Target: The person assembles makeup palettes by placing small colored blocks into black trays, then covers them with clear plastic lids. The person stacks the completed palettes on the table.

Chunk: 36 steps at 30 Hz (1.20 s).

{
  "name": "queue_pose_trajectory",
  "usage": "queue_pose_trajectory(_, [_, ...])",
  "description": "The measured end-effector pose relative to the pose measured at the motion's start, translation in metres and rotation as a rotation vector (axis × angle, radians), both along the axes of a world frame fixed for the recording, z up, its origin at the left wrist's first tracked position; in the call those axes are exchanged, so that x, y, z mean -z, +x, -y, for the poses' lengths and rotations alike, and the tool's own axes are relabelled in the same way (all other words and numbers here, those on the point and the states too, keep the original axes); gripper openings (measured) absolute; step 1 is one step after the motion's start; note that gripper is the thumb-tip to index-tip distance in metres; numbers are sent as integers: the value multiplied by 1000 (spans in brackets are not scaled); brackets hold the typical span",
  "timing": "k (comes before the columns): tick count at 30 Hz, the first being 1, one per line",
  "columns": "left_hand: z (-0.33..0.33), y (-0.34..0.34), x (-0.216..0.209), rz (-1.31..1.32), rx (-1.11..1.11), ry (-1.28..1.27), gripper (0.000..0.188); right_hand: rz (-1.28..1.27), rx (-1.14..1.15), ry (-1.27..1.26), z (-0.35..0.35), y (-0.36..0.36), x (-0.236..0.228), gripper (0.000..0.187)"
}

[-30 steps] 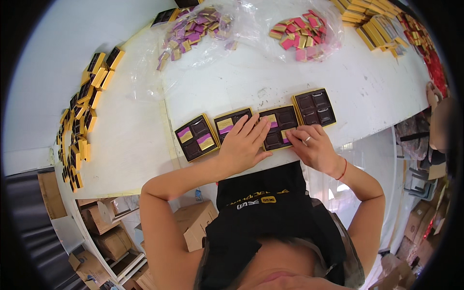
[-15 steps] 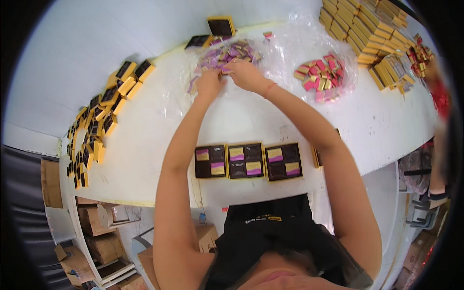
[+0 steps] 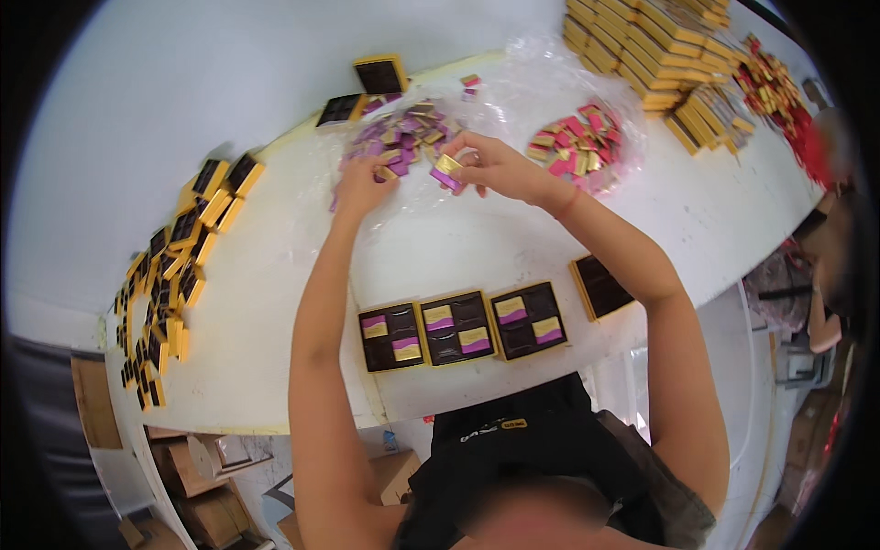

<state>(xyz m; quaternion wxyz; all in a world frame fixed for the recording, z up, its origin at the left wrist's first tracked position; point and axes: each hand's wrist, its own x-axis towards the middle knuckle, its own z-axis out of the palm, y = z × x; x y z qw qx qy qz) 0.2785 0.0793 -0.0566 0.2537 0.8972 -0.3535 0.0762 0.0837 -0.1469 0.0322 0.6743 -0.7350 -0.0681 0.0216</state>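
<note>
Between the fingers of my right hand [image 3: 502, 171] is a square wrapped chocolate [image 3: 446, 172], gold and purple, lifted off the pile. My left hand [image 3: 363, 186] is at the near edge of the purple pile [image 3: 390, 137], its fingers closed on another wrapped chocolate [image 3: 387, 171]. The pile lies on a clear plastic bag [image 3: 477, 115]. Nearer to me, three yellow-edged boxes with dark four-compartment trays stand in a row: the left box [image 3: 401, 323], the middle box [image 3: 469, 313] and the right box [image 3: 544, 303]. Each holds two gold-and-purple chocolates in diagonally opposite compartments.
Pink-and-gold wrapped pieces [image 3: 577, 142] lie in plastic to the right. A dark-tray box [image 3: 600, 286] sits by my right forearm. Several similar boxes [image 3: 179, 247] line the table's left edge, with two more [image 3: 380, 75] behind the pile. Gold boxes [image 3: 651, 46] are stacked far right.
My hands have moved apart from the pile's near edge. The right one has shifted right, now showing a gold-and-purple chocolate. The view has shifted, bringing the box by my right forearm further into sight.
</note>
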Motion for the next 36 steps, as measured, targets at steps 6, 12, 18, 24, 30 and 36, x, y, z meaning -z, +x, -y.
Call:
queue_pose_trajectory(6, [61,-125,-66,-340,319,-553,34,144,153,-243,86,-156,10,20])
queue_pose_trajectory(12, [121,-264,-71,-656,536,-409,20,-11,347,-345,111,-261,39,21])
queue_pose_trajectory(18, [166,-302,-28,-573,504,-380,28,126,417,-341,101,-280,60,24])
queue_pose_trajectory(24, [162,-297,-17,-598,379,-312,30,251,386,-489,104,-283,68,23])
queue_pose_trajectory(30, [153,-297,-16,-475,364,-252,28,277,451,-481,97,-285,73,23])
queue_pose_trajectory(36, [146,-305,-22,-139,555,-213,18,311,551,-627,87,-291,86,30])
